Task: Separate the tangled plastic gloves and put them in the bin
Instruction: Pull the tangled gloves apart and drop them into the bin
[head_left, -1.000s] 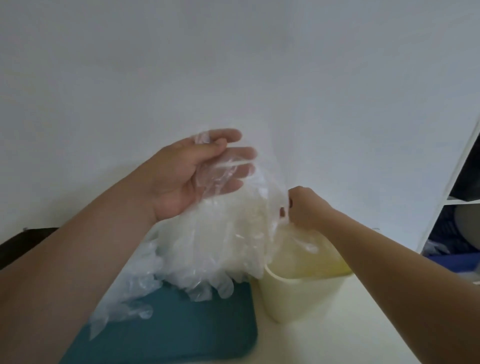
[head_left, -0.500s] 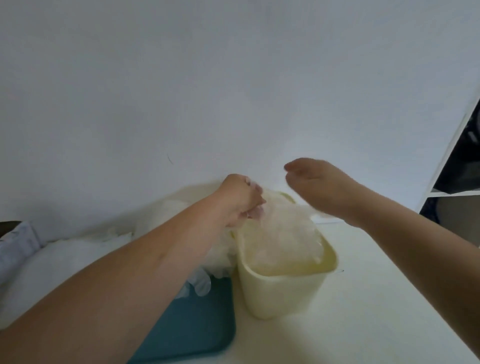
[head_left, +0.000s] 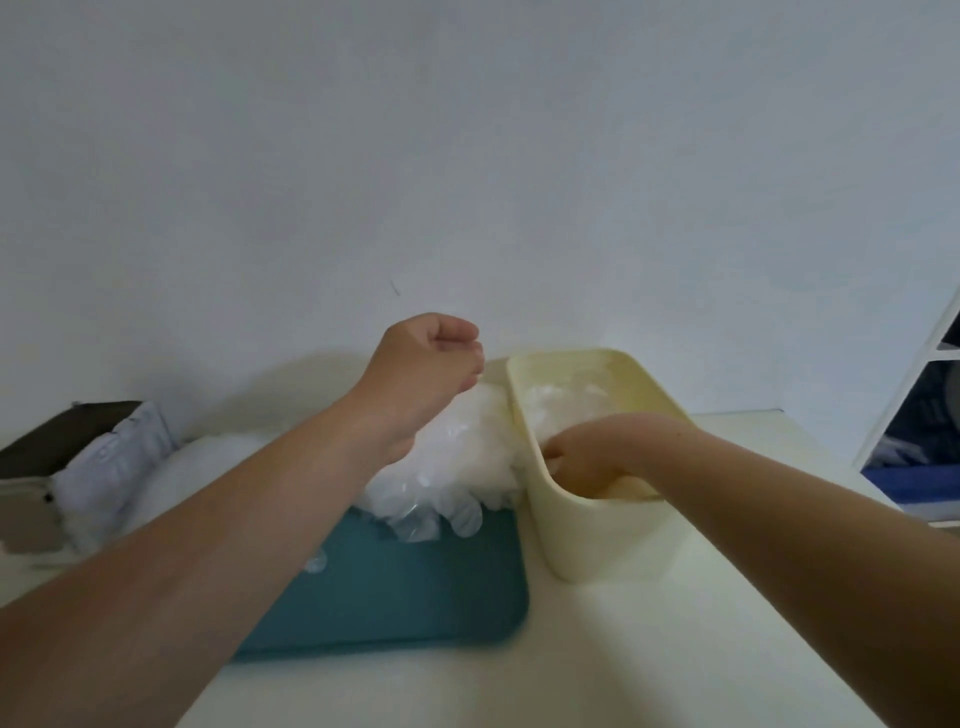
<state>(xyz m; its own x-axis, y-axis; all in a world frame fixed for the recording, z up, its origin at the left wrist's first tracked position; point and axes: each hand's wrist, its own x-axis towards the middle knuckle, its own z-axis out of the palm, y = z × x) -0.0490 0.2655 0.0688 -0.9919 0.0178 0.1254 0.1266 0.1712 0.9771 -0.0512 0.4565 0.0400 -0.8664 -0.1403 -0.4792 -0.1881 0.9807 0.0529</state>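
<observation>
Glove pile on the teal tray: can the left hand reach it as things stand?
Probably yes. The left hand hovers just above the glove pile on the teal tray, nothing between them; the right hand is down in the cream bin, out of the way.

Head cam looks fwd & down, close over table (head_left: 727, 654).

The bare left hand (head_left: 426, 374) hung raised, forearm reaching toward 1 o'clock, its fingers curled into a loose fist. The bare right hand (head_left: 597, 449), at its 4 o'clock, angled downward with knuckles bent and fingertips hidden.
</observation>
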